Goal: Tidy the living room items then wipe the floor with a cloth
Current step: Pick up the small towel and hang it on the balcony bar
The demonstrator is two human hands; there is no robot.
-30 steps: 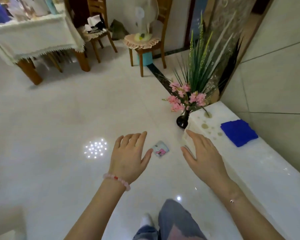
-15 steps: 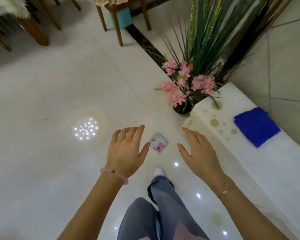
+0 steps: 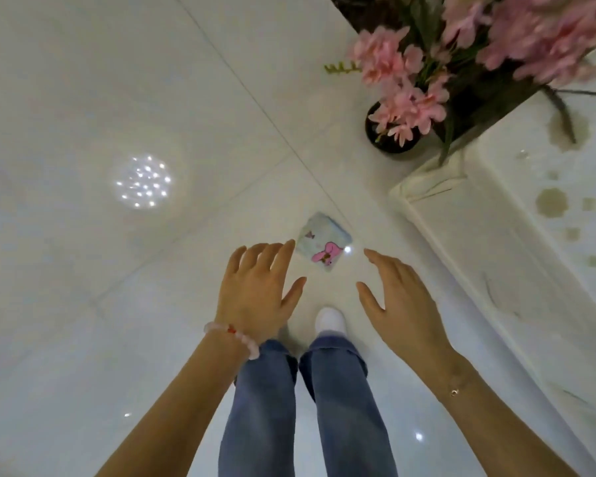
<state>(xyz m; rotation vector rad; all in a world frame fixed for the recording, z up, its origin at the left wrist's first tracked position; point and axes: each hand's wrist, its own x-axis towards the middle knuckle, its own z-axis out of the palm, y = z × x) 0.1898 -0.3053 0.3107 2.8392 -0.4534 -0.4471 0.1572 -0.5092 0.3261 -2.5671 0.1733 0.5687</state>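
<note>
A small pale-blue packet [image 3: 324,244] with a pink cartoon figure lies flat on the glossy white floor [image 3: 117,304], just ahead of my feet. My left hand [image 3: 257,292] hovers above the floor to the packet's left, fingers spread and holding nothing. To the packet's right my right hand [image 3: 398,308] is likewise spread and empty. Neither hand touches the packet. The blue cloth is out of view.
A dark vase [image 3: 389,136] of pink flowers [image 3: 410,98] stands on the floor at upper right, against the end of a low white ledge [image 3: 496,270] marked with brownish stains [image 3: 551,201]. My jeans and white shoe [image 3: 330,320] are below the hands. Open floor spreads left.
The view has tilted down and closed in on the packet and vase; table, chairs and blue cloth have left the view. Both hands stay spread on either side of the packet.
</note>
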